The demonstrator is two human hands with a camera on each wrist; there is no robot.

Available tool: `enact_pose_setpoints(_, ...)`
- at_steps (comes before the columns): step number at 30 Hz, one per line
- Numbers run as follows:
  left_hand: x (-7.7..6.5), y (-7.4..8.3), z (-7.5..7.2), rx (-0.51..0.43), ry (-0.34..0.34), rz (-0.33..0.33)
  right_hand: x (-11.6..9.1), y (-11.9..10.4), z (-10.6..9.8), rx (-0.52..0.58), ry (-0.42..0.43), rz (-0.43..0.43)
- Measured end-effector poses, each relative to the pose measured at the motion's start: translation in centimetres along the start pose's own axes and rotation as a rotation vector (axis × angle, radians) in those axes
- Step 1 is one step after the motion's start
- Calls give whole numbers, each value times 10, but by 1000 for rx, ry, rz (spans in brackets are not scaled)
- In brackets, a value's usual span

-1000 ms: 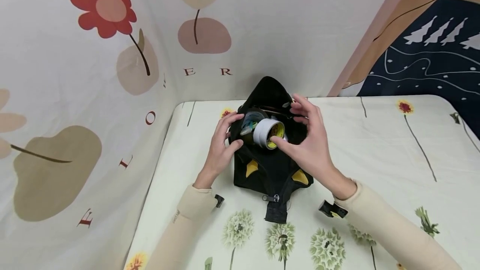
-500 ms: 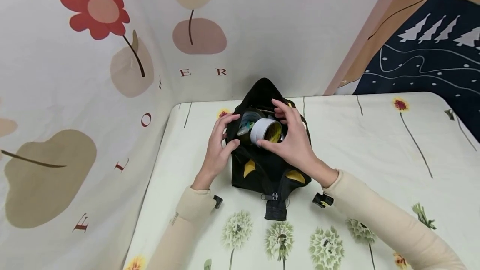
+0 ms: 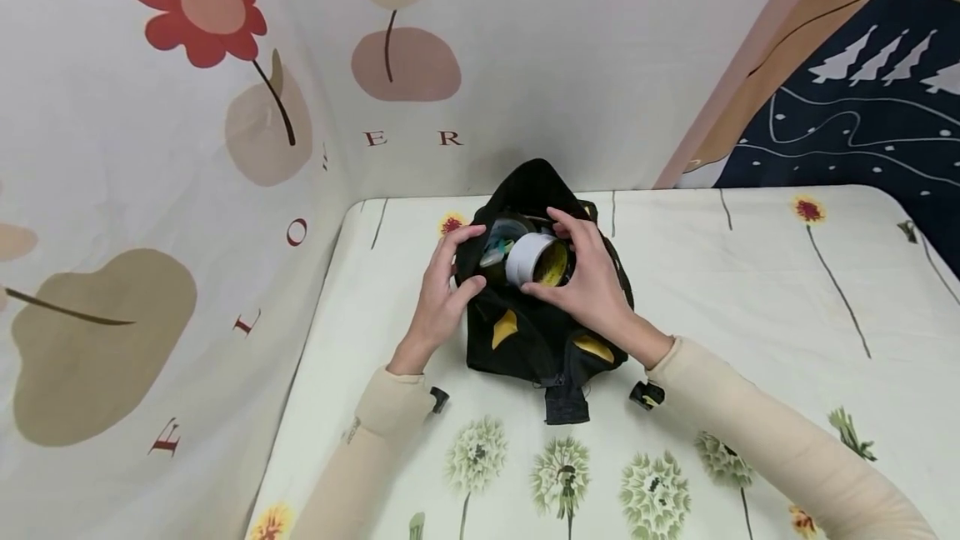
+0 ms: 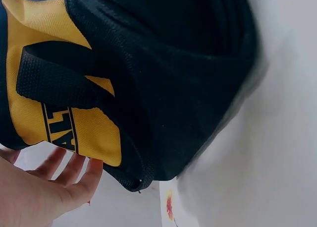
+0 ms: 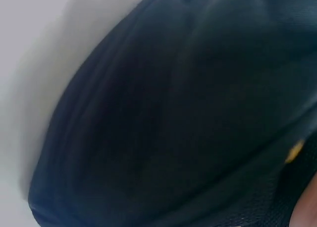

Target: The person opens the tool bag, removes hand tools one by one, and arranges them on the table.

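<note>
A black tool bag (image 3: pixel 510 348) with yellow patches stands unzipped at the table's far edge, its top flap raised. Inside its mouth lies a roll of white tape (image 3: pixel 522 260) with a yellow core. My right hand (image 3: pixel 592 283) reaches into the opening and holds this roll, thumb on the near side and fingers on the far side. At the bag's left side my left hand (image 3: pixel 442 294) grips the edge. The left wrist view shows those fingers against the yellow end panel (image 4: pixel 99 138), below a black strap loop. Dark cloth of the bag fills most of the right wrist view.
A clear item (image 3: pixel 504 242) with blue-green parts lies left of the roll in the bag. The table wears a white flowered cloth (image 3: pixel 750 290). Printed fabric walls (image 3: pixel 555 65) rise behind and at the left.
My right hand has moved left and inward, its thumb and fingers closing about the white tape roll. The front zipper tab has shifted slightly. My left hand has kept its place on the bag.
</note>
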State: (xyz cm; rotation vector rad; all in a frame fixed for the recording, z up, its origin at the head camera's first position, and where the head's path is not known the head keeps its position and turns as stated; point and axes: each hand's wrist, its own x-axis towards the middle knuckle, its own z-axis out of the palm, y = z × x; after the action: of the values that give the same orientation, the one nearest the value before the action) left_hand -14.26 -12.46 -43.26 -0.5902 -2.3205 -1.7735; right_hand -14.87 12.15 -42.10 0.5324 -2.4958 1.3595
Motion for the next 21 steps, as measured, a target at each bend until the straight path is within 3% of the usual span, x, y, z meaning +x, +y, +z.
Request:
enact_pose_setpoints(14,0,-4,1,-22,-20,27,-3,16,12,-84,6,99)
enact_pose_setpoints(21,-1,-6,0,-9,-21,35,-3,20,19,-114,-36,120)
